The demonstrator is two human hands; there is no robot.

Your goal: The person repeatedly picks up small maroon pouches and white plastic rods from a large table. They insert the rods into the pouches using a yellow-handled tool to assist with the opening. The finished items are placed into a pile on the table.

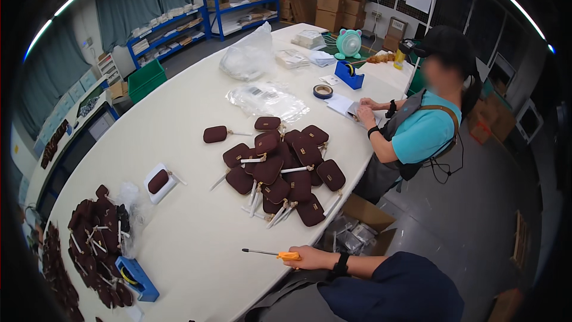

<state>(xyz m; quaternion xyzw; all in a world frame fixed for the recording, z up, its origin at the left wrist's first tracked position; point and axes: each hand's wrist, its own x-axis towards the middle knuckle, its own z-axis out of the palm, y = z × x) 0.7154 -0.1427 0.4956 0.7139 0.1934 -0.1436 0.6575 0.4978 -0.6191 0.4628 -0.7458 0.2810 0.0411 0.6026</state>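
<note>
My right hand is closed around an orange-handled tool with a long thin shaft and a dark tip pointing left; its exact kind is unclear. It is held near the table's front edge. My left hand is out of sight. Beyond the tool lies a heap of small dark brown zip pouches with white wrapped straps. One brown pouch sits apart at the heap's far left. Another small brown pouch rests on a white tray further left.
More brown pouches and a blue tape dispenser stand at left. Clear plastic bags lie beyond the heap. Right of it, a co-worker handles papers beside another tape dispenser. An open carton stands below the table edge.
</note>
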